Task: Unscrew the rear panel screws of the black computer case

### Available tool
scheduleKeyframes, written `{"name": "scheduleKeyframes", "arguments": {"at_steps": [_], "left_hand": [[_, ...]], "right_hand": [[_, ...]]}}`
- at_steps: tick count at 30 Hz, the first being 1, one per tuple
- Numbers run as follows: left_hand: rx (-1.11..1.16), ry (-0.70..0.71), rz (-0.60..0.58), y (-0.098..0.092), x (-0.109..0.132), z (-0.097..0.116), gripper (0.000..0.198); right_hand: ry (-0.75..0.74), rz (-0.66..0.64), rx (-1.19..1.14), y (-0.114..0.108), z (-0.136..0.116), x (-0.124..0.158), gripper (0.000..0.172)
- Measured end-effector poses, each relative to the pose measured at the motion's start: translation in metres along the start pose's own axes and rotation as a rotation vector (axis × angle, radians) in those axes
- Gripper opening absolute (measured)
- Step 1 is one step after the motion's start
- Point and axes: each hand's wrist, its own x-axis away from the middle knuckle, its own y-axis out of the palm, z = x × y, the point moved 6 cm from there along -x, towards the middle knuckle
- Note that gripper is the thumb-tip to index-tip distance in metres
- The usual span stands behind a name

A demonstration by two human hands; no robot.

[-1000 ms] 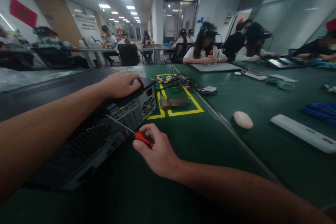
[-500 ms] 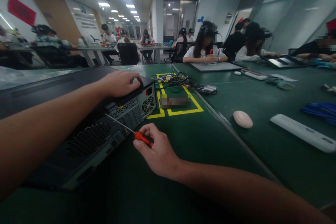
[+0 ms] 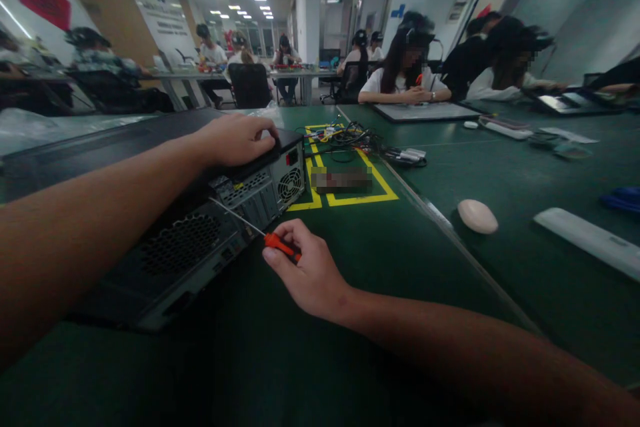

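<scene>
A black desktop computer case (image 3: 180, 255) lies on its side at the left, its rear panel turned toward me. My left hand (image 3: 240, 139) rests on its upper face near the back corner, fingers loosely bent with nothing held in them. In my right hand (image 3: 311, 265) is a screwdriver (image 3: 281, 245) with an orange-and-black handle, gripped between thumb and fingers. Its thin metal shaft points up and left, and the tip is at the rear panel's upper edge, below my left forearm. What the tip touches is too small to make out.
Tangled cables (image 3: 357, 137) lie beyond the case, near a pixelated object (image 3: 343, 180) inside yellow tape (image 3: 363, 199). To the right are a pale rounded object (image 3: 477, 216) and a long white bar (image 3: 590, 238). People sit at the tables ahead.
The whole view has shifted a little, so the case and both hands appear farther right and higher. The screwdriver stays at the same part of the rear panel.
</scene>
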Motion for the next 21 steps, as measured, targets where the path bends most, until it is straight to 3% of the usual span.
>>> {"name": "scheduleKeyframes", "arguments": {"at_steps": [16,21], "left_hand": [[0.009,0.010,0.003,-0.0008,0.0014,0.0007,0.045],[0.011,-0.016,-0.004,0.0009,0.0004,-0.0012,0.046]], "right_hand": [[-0.015,-0.003,0.025,-0.0029,-0.0047,0.0015,0.013],[-0.071,-0.021,0.041,-0.0017,-0.0041,0.0000,0.023]]}}
